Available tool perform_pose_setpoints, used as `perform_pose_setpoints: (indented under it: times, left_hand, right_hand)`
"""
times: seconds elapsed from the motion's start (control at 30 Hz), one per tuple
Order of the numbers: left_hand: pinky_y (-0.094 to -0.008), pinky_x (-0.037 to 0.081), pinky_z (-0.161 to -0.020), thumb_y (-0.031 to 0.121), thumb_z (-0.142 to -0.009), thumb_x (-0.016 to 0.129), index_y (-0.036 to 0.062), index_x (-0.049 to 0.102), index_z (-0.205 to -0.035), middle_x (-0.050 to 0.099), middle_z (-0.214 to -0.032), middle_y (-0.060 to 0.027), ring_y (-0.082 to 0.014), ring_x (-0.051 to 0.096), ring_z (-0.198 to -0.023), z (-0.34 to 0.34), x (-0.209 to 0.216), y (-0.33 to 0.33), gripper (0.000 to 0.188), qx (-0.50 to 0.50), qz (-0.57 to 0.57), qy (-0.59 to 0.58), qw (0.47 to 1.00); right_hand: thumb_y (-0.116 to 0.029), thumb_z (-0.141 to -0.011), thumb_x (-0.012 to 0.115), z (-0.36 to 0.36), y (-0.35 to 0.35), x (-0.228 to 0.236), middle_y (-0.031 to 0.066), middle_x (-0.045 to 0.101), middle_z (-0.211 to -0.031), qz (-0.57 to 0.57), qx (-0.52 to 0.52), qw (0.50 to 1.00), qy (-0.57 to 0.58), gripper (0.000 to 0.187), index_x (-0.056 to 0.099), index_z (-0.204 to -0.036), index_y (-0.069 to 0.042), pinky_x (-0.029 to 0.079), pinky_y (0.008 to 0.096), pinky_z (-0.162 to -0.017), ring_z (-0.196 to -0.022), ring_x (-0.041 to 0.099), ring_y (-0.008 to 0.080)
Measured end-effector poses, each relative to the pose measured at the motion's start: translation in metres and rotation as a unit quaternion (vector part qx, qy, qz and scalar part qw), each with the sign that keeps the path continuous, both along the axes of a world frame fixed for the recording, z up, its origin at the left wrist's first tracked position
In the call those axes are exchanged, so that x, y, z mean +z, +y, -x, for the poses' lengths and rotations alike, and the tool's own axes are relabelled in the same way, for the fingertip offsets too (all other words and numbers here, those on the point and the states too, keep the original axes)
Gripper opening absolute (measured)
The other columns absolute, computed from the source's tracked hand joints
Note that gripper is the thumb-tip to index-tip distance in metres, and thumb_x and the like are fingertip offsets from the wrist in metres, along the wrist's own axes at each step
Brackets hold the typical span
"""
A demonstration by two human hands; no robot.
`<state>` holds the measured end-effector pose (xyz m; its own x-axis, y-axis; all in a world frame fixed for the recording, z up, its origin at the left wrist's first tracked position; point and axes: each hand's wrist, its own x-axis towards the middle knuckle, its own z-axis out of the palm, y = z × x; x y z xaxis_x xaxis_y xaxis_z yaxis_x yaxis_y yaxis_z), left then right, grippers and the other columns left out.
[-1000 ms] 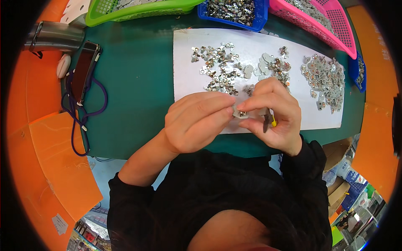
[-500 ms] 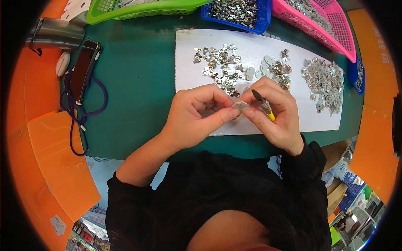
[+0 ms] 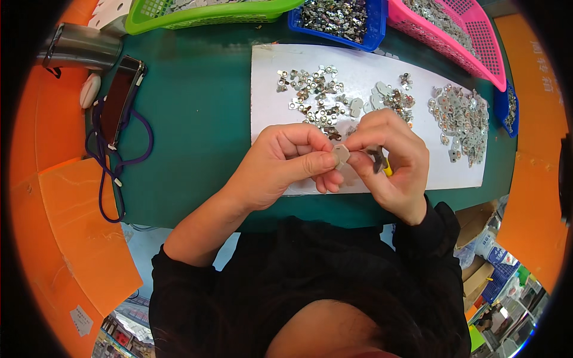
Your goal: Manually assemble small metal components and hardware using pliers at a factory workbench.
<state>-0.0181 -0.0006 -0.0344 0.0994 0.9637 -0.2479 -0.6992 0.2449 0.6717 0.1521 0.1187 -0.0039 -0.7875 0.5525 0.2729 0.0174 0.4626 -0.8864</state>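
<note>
Between the thumb and fingers of my left hand (image 3: 295,156) is a small flat pale grey plate (image 3: 341,156). My right hand (image 3: 391,158) is curled round a yellow-handled tool (image 3: 388,169) with a dark metal tip; its exact kind is mostly hidden by the fingers. The index finger and thumb of that hand reach to the plate's right edge. Both hands are over the near edge of a white sheet (image 3: 268,89). Beyond them lie a pile of small shiny metal parts (image 3: 319,98), a middle pile with grey plates (image 3: 391,98) and a pile of assembled-looking pieces (image 3: 462,122).
At the far side stand a green basket (image 3: 221,19), a blue bin (image 3: 373,40) and a pink basket (image 3: 453,48), all holding small parts. A smaller blue tray (image 3: 509,113) sits right. Left are a metal cup (image 3: 83,48), a phone (image 3: 119,98) and its purple cord (image 3: 149,134).
The small plate has been tilted more upright, and its face now shows. My left fingers have shifted below it, and the tool in my right hand has turned, its tip lower.
</note>
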Motion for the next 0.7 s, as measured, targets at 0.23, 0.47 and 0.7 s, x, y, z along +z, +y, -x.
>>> perform_pose_setpoints:
  times: [0.23,0.47,0.7]
  left_hand:
    - [-0.0277,0.056,-0.068,0.012,-0.096,0.063,0.0011,0.061,-0.098,0.071,-0.086,-0.0136,-0.0182,0.070,-0.076,-0.006,-0.007,-0.002,0.011,0.031,-0.047,-0.054,0.997]
    - [-0.0294,0.057,-0.068,0.012,-0.096,0.062,0.0019,0.058,-0.096,0.071,-0.087,-0.0161,-0.0226,0.071,-0.077,-0.002,-0.001,-0.002,0.011,0.008,-0.027,-0.146,0.989]
    - [-0.0309,0.058,-0.074,0.006,-0.094,0.062,0.0010,0.057,-0.093,0.070,-0.097,-0.0191,-0.0227,0.071,-0.085,0.002,-0.002,0.000,0.008,0.045,-0.017,-0.098,0.994]
  right_hand:
    - [0.010,-0.066,0.069,0.004,-0.005,0.000,0.0084,0.057,-0.084,-0.105,-0.015,0.993,0.045,0.025,0.068,-0.089,-0.001,0.046,0.0314,-0.070,-0.077,0.056,0.0209]
    - [0.011,-0.065,0.070,0.003,0.002,0.000,0.0093,0.057,-0.083,-0.150,-0.016,0.988,0.045,0.026,0.067,-0.088,-0.001,0.046,0.0313,-0.071,-0.077,0.056,0.0222]
    - [0.011,-0.064,0.073,0.003,0.004,0.005,0.0090,0.056,-0.080,-0.234,-0.075,0.968,0.048,0.026,0.067,-0.087,-0.002,0.047,0.0326,-0.069,-0.076,0.056,0.0238]
